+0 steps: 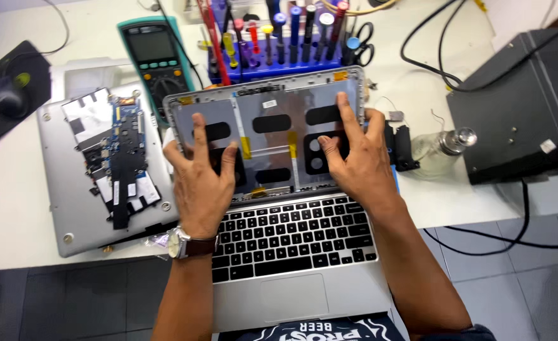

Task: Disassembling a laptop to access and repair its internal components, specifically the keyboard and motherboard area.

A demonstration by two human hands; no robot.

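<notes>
Now both hands lie flat, fingers spread: the left hand (202,180) and right hand (354,161) press on the bare lid panel (272,120) of the silver laptop (291,252) at the white tabletop's (13,246) near edge, opened laptop base (105,167) just left.
</notes>
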